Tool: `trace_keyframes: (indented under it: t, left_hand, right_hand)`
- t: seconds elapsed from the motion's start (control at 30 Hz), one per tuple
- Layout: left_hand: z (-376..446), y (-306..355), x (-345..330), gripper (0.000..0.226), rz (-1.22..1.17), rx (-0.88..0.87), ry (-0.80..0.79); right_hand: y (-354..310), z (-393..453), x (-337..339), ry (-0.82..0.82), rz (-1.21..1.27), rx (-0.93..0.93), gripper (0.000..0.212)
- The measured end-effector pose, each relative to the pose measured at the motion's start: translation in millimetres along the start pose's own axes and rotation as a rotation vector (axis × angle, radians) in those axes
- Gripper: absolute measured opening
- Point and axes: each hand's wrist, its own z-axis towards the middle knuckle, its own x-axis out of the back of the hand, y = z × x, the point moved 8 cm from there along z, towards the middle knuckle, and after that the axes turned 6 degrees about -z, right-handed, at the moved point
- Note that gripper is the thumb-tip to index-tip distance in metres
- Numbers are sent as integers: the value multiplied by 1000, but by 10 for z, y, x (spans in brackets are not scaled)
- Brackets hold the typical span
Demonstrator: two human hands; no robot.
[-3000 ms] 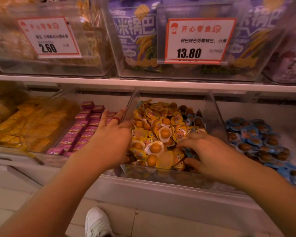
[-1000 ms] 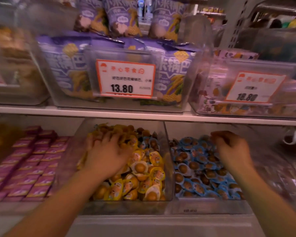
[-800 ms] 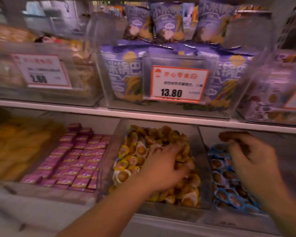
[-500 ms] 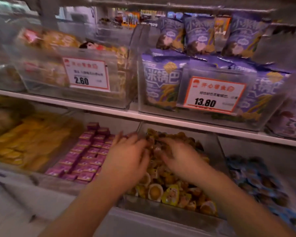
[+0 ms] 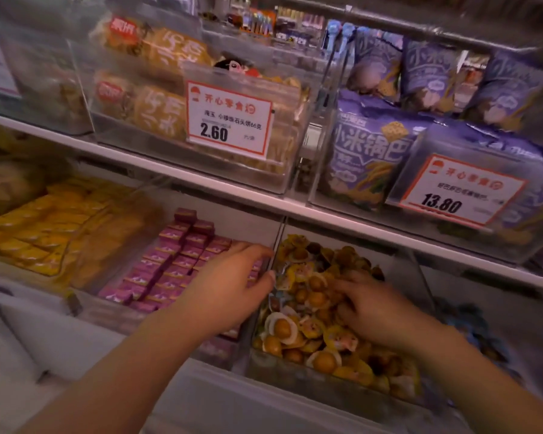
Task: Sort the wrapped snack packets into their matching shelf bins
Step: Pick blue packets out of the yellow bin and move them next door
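Note:
A clear bin (image 5: 308,382) on the lower shelf holds a heap of yellow-wrapped round snack packets (image 5: 298,327). My right hand (image 5: 376,311) lies on that heap with its fingers bent down among the packets; whether they pinch one is hidden. My left hand (image 5: 229,286) reaches over the divider wall between this bin and the bin of small purple boxes (image 5: 173,267), fingers spread and relaxed, thumb at the edge of the yellow heap. Blue-wrapped packets (image 5: 470,321) fill the bin to the right, blurred.
Yellow bar packets (image 5: 41,236) fill the far-left lower bin. The upper shelf (image 5: 264,205) carries clear bins of orange bread bags with a 2.60 price tag (image 5: 229,119) and purple snack bags (image 5: 370,151) with a 13.80 tag (image 5: 458,191).
My view has swung left and up. My right hand came from the blue bin into the yellow bin. My left hand slid left from the yellow heap to the divider beside the purple boxes.

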Motion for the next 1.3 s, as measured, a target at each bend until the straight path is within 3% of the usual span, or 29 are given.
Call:
trace_keyframes:
  t: [0.17,0.27,0.33,0.4,0.47,0.67,0.77,0.93,1.07,1.17,1.23,1.3]
  left_hand:
    - [-22,4,-18,42,9,-6,-21]
    - [-30,4,-17,42,-2,1,-14]
    - [-29,12,-19,42,-13,1,-10]
    - [-23,9,-19,41,-23,0,-2]
    - [-14,-8,-16,40,-27,1,9]
    - [-12,-42,-26,42,-33,-13,-6]
    - [-15,-50,-15,42,-39,-19,-9]
    - [-22,-27,1,41,-43,-21,-4]
    - [-14,-7,-10,41,-52,-9,-15]
    - [-20,9,-13,41,-63,-6,-18]
    - [-27,15,-17,41,-61,-5,-21]
    - [-34,10,-16,42,-59,-4,-21]
  right_hand:
    - [199,75,109,-84,166,-69,35]
    - [60,327,335,139,200,-99,53]
    - [-285,518,378,199,258,10,62]
    - [-629,687,187,79,264,95,73]
    - [-728,778,-92,-69,119,60,80]
    - [-467,639,113,183,-29,105,28]
    - [-200,546,203,199,-115,69,19]
    - [46,465,221,98,-280,22,32]
    - [-395,492,331,141,-95,122,46]
    - [-772,569,83,-51,174,164,49]
    - [-844,652,-130,-162,161,114,59]
    - [-828,728,-184,-141,51,71,68]
